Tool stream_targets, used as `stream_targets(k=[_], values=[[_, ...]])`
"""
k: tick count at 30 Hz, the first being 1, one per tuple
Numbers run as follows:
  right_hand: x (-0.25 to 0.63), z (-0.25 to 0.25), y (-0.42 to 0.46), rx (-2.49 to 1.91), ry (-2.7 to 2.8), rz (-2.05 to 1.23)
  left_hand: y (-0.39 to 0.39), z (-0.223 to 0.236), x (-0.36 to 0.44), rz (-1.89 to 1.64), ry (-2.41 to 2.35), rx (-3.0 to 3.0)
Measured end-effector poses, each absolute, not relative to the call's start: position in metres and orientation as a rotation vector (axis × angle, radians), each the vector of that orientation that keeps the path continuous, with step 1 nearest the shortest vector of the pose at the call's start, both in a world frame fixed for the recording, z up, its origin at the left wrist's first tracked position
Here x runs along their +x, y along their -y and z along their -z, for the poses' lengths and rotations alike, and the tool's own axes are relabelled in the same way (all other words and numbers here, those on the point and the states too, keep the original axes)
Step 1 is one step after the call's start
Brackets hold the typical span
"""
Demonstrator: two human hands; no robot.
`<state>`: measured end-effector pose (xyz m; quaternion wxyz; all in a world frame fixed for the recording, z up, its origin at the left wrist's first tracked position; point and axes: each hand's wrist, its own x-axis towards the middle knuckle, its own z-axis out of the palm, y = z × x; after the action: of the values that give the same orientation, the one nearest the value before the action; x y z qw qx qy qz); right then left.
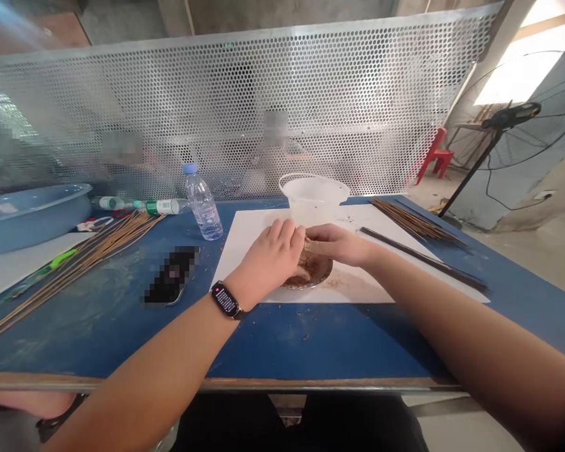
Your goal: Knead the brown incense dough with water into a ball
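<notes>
My left hand (277, 248), with a smartwatch (225, 300) at its wrist, has its fingers curled over a brown, dough-like lump (306, 256). From the other side my right hand (336, 245) closes round the same lump, its thumb and fingers dusted brown. Both hands meet above a shallow metal bowl (330, 271) that contains brown powder or paste. The hands cover much of the bowl and most of the lump. Under the bowl lies a white sheet (376, 290), with brown powder scattered to its right.
Behind the hands stands a white bucket (315, 191). On the left are a water bottle (204, 210), a phone (173, 275), thin brown sticks (94, 254) and a blue basin (37, 213). Dark sticks (421, 262) and brown sticks (412, 221) lie right. A perforated metal screen (245, 94) borders the table.
</notes>
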<state>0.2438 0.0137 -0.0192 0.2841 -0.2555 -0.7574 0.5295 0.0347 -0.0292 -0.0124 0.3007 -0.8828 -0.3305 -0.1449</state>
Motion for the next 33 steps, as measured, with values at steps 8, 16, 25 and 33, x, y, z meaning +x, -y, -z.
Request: stream_targets(k=[8,16,25,33], values=[[0.225,0.028,-0.009,-0.864,1.905,-1.116,0.026,0.016,0.032,0.406,0.819,-2.314],[0.235,0.021,-0.003,-0.679,1.921,-1.423,0.032,0.012,0.031,0.473,0.88,-2.385],[0.24,0.036,-0.018,-0.511,1.716,-1.469,0.011,0.018,0.028,0.637,0.936,-2.496],[0.237,0.032,-0.011,-0.517,1.749,-1.445,0.012,0.016,0.031,0.631,0.881,-2.449]])
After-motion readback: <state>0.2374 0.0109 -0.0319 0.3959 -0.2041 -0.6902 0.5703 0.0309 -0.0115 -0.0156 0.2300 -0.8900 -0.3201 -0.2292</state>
